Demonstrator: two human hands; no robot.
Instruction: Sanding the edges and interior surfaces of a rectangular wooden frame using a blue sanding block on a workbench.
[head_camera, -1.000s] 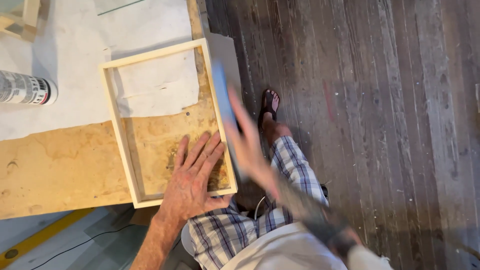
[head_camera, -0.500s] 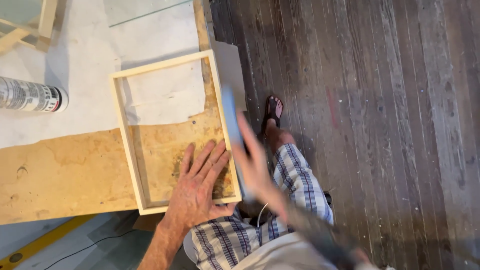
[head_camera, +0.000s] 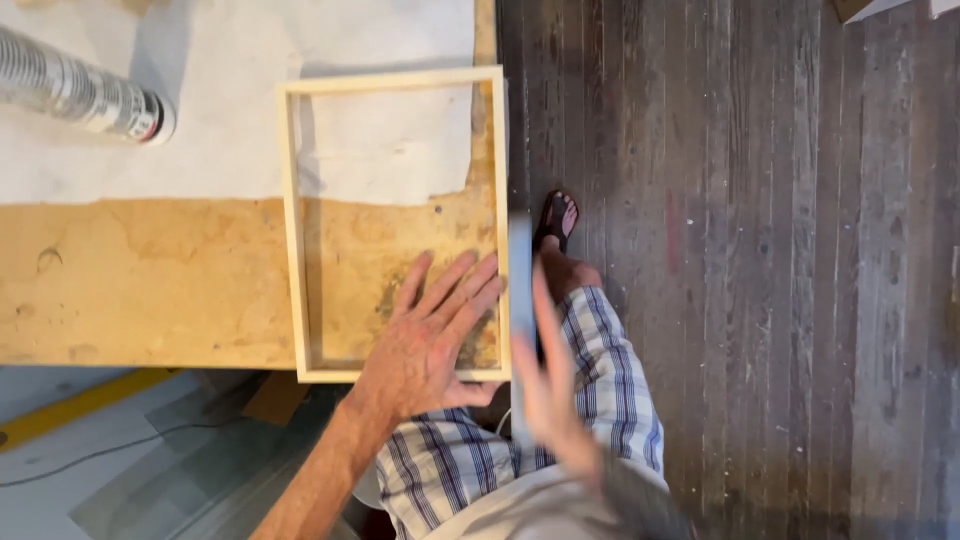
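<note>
Two bare hands work at a pale wooden frame (head_camera: 294, 215) lying flat on a worn plywood table (head_camera: 150, 280), its right side flush with the table's edge. The left hand (head_camera: 425, 345) is open, palm down, fingers spread inside the frame's near right corner, pressing on it. The right hand (head_camera: 550, 385), blurred, holds a thin grey-blue block (head_camera: 520, 270) against the frame's outer right side. White paper (head_camera: 250, 130) covers the far tabletop, where a cylindrical tube (head_camera: 80, 90) lies. Dark floorboards (head_camera: 780, 260) fill the right.

Left hand (head_camera: 425, 345) flat — right hand (head_camera: 545, 385) blurred.
</note>
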